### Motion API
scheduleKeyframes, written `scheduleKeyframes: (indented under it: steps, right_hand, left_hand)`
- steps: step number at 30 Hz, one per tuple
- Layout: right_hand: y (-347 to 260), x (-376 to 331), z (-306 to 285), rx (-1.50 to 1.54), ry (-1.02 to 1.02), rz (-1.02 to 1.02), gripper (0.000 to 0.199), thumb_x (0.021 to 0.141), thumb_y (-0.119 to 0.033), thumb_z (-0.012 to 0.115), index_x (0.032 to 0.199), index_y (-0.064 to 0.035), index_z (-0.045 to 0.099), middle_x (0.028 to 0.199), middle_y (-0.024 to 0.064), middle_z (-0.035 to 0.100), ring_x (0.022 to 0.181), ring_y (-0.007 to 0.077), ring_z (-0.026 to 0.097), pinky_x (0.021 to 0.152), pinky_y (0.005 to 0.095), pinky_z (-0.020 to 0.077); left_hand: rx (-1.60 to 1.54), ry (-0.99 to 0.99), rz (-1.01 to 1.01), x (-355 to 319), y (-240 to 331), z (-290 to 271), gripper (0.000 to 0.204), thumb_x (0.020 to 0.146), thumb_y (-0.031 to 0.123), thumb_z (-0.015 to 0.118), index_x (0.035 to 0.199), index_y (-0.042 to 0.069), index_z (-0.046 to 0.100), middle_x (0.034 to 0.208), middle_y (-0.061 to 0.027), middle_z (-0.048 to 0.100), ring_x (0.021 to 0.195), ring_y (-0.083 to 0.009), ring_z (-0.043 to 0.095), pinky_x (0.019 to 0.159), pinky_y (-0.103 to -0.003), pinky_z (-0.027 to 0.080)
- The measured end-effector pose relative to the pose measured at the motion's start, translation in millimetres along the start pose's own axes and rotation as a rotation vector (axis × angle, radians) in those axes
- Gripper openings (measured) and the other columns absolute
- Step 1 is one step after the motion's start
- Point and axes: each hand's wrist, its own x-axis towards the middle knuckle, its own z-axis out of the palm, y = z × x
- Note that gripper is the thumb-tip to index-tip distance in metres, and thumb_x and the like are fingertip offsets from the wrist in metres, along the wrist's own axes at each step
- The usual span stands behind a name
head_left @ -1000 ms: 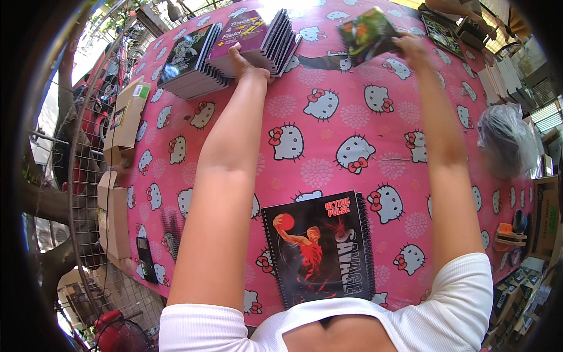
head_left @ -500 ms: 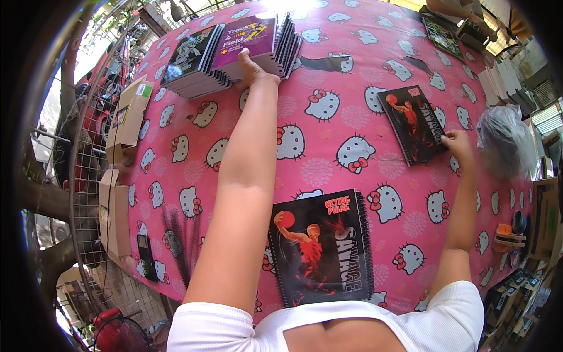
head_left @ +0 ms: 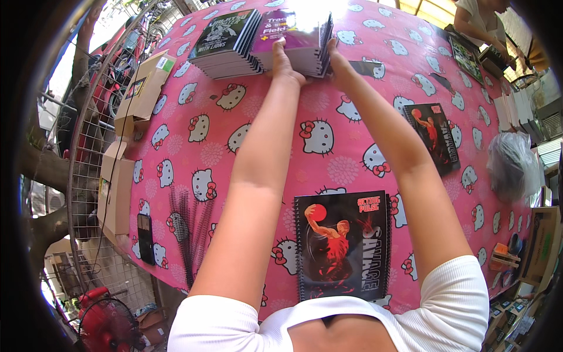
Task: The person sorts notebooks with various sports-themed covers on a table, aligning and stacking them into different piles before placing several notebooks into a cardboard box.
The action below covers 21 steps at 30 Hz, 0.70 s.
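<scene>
At the far side of the table, my left hand [head_left: 287, 66] grips the front edge of a stack of purple-covered spiral notebooks [head_left: 290, 47], thumb on the top cover. Against the right, coil-bound side of that stack, my right hand [head_left: 340, 60] is pressed, its fingers partly hidden. A second stack, of dark green-covered spiral notebooks [head_left: 223, 38], stands directly left of the purple one. Close to my body lies a black spiral notebook [head_left: 340, 246] with a red basketball player on it. Another black notebook of the same design [head_left: 433, 138] lies tilted at the right.
Loose black binding coils [head_left: 186, 229] and a black phone [head_left: 145, 237] lie at the left. Cardboard boxes [head_left: 143, 88] line the left edge. On the right are a clear plastic bag [head_left: 513, 164] and stacked paper [head_left: 516, 111]. A person [head_left: 484, 26] works at the far right.
My right hand has left the tilted black notebook and reached over to the right side of the purple stack. My left hand stays on that stack. The whole view has shifted slightly.
</scene>
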Motion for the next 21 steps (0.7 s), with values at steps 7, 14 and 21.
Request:
scheduleKeyframes:
  steps: [7, 14, 21]
  right_hand:
    - [20, 34, -6, 0.028, 0.026, -0.150, 0.063, 0.092, -0.058, 0.024, 0.118, -0.0075, 0.051, 0.106, 0.0099, 0.061, 0.091, 0.0202, 0.062, 0.082, 0.0335, 0.0504]
    - [3, 61, -28, -0.130, 0.073, -0.104, 0.067, 0.092, -0.060, 0.022, 0.121, -0.0064, 0.050, 0.109, 0.0107, 0.061, 0.098, 0.0214, 0.059, 0.087, 0.0335, 0.0463]
    - [-52, -71, -102, -1.299, -0.074, -0.303, 0.074, 0.074, -0.062, 0.059, 0.115, -0.0002, 0.057, 0.112, 0.0209, 0.057, 0.109, 0.0303, 0.053, 0.091, 0.0377, 0.0420]
  left_hand:
    - [-0.046, -0.093, 0.115, 1, -8, 16, 0.054, 0.079, 0.047, 0.046, 0.118, 0.010, 0.050, 0.118, -0.0100, 0.054, 0.111, -0.0304, 0.049, 0.096, -0.058, 0.030]
    - [-0.023, 0.007, -0.160, 17, 11, 31, 0.071, 0.069, 0.052, 0.058, 0.127, 0.014, 0.042, 0.130, -0.0105, 0.044, 0.122, -0.0326, 0.037, 0.098, -0.067, 0.012]
    - [0.111, 0.182, -0.246, -25, 46, 43, 0.081, 0.071, 0.060, 0.057, 0.132, 0.009, 0.040, 0.138, -0.0159, 0.036, 0.129, -0.0378, 0.029, 0.101, -0.066, 0.003]
